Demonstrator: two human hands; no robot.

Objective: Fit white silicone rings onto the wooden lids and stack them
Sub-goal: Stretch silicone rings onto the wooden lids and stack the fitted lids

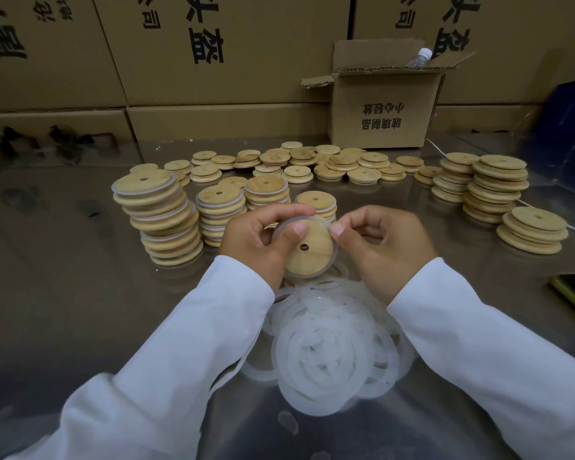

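My left hand grips a round wooden lid with a small centre hole, thumb on its face. A white silicone ring runs around the lid's rim, and my right hand pinches that ring at the lid's upper right edge. Below my hands lies a loose heap of white silicone rings. Behind my hands stand several stacks of ringed lids. Stacks of bare lids stand at the right, and loose bare lids are spread across the back.
The work surface is a shiny metal table. An open cardboard box holding a plastic bottle stands at the back right. Large cartons wall off the back. A dark blue object stands at the right edge.
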